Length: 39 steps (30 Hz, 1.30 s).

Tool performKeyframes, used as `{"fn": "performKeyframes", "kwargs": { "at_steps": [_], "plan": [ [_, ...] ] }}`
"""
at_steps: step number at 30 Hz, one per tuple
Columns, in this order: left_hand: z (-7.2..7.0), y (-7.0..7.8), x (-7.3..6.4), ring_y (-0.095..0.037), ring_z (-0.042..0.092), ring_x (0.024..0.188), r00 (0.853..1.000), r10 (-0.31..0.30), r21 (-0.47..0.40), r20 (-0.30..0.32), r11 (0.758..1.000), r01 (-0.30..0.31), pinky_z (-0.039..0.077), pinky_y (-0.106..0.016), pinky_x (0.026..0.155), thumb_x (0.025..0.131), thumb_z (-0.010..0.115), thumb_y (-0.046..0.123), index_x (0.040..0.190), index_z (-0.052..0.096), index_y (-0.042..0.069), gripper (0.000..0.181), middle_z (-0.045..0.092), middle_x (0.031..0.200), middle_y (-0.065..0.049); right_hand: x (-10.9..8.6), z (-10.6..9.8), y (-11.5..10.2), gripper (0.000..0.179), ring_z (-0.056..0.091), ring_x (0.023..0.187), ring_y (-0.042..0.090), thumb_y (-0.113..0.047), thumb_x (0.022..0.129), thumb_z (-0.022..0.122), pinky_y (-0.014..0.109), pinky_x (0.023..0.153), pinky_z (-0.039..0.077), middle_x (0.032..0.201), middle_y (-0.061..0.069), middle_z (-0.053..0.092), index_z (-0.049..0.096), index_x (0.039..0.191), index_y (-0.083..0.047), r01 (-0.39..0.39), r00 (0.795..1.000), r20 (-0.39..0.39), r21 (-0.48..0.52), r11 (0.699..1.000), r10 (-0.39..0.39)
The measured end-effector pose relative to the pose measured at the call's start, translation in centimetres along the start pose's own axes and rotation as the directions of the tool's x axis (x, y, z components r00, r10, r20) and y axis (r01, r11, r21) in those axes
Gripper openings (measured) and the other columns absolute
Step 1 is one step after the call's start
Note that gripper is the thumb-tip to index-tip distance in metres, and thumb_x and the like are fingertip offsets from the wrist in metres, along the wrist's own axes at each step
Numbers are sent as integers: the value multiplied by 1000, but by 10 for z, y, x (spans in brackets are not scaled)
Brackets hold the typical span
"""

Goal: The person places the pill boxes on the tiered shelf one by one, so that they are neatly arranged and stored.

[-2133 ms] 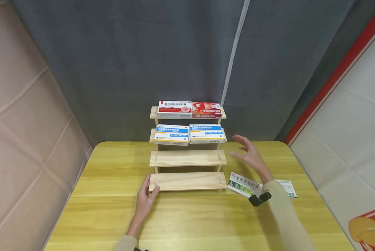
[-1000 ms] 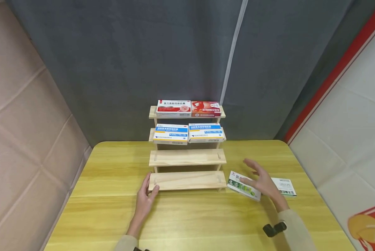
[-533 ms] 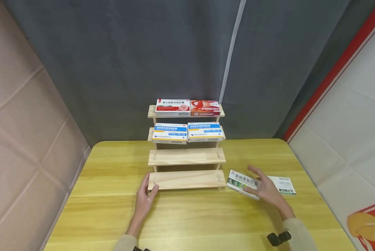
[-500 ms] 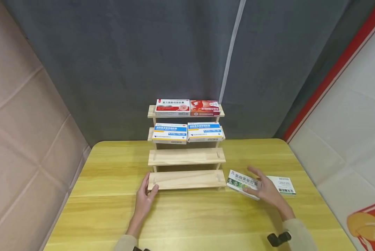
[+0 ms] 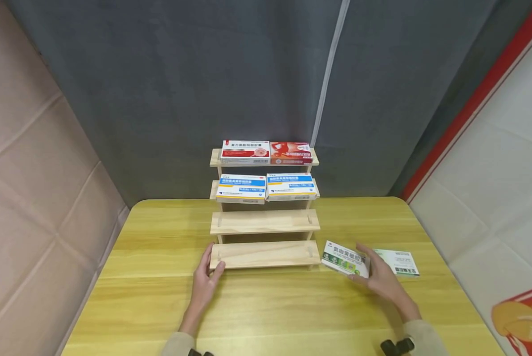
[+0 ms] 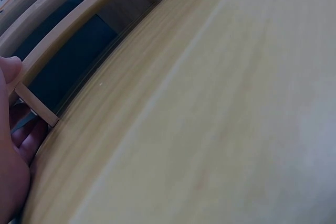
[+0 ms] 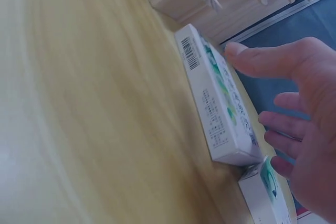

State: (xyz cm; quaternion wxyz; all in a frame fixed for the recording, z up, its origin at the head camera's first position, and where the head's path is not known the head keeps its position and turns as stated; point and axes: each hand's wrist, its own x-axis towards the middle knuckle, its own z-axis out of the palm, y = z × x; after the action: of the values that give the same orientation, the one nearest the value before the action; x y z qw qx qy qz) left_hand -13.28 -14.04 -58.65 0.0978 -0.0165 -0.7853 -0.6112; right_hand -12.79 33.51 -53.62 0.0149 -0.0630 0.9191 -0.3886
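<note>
My left hand [image 5: 205, 283] grips the left end of the lowest step of a stepped wooden display rack [image 5: 266, 254]. In the left wrist view, its thumb [image 6: 10, 67] lies on the step and its fingers reach behind the leg. My right hand [image 5: 383, 282] is at the right end of a green-and-white medicine box [image 5: 343, 259], thumb at the front side and index finger at the back. The right wrist view shows the thumb and fingers spread above this medicine box [image 7: 215, 103], apart from it. Another green-and-white medicine box [image 5: 401, 262] lies behind the hand, partly covered.
On the rack's top step sit a white-and-red medicine box [image 5: 245, 152] and a red one [image 5: 291, 153]. Two blue-and-white medicine boxes [image 5: 241, 189] stand side by side on the step below. The wooden table [image 5: 266, 316] meets a grey curtain [image 5: 181, 99] at the back.
My right hand has come down from beside the rack's upper steps to the nearer green-and-white medicine box, then settled lower around its right end. The left hand keeps its hold on the rack.
</note>
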Motion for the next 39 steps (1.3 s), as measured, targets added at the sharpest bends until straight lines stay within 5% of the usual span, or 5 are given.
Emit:
{"fn": "performKeyframes", "kwargs": {
  "at_steps": [5, 11, 22, 35, 39],
  "plan": [
    [-1, 1, 1, -42, 30, 151, 1000, -9, 10, 5, 1000, 9, 44, -19, 107, 102, 62, 15, 159, 29, 5, 67, 29, 165, -20, -4, 2, 3, 97, 34, 142, 53, -26, 79, 88, 73, 115, 27, 155, 30, 40, 33, 153, 4, -3, 1000, 6, -21, 1000, 3],
    [0, 0, 1, -45, 29, 150, 1000, -14, 19, 5, 1000, 14, 46, -26, 109, 101, 62, 12, 159, 28, 3, 68, 27, 165, -22, -7, 3, 4, 96, 39, 138, 54, -25, 77, 89, 72, 113, 31, 151, 32, 42, 37, 150, 7, 0, 1000, -14, -85, 996, -1],
    [1, -3, 1, -41, 31, 151, 1000, -7, -20, 2, 1000, 7, 42, -9, 101, 102, 61, 18, 159, 30, 6, 66, 29, 165, -18, -6, 8, 9, 90, 49, 127, 53, -12, 70, 91, 72, 105, 35, 141, 33, 54, 44, 145, 8, 43, 997, -57, -245, 969, -59],
    [1, -1, 1, -40, 33, 150, 1000, -1, -24, 1, 1000, 1, 43, -9, 101, 102, 61, 16, 158, 30, 5, 66, 31, 164, -19, -6, 1, 17, 95, 48, 130, 43, -18, 72, 92, 65, 109, 36, 144, 27, 51, 41, 149, 5, -38, 995, -87, 14, 999, 39],
    [1, -1, 1, -39, 38, 147, 1000, -1, -29, 0, 1000, 1, 46, -10, 98, 102, 61, 14, 158, 30, 4, 66, 34, 162, -20, -7, -4, 15, 90, 50, 125, 32, -19, 75, 90, 53, 104, 43, 144, 24, 52, 42, 149, 1, -59, 992, -107, 60, 996, 65]
  ]
}}
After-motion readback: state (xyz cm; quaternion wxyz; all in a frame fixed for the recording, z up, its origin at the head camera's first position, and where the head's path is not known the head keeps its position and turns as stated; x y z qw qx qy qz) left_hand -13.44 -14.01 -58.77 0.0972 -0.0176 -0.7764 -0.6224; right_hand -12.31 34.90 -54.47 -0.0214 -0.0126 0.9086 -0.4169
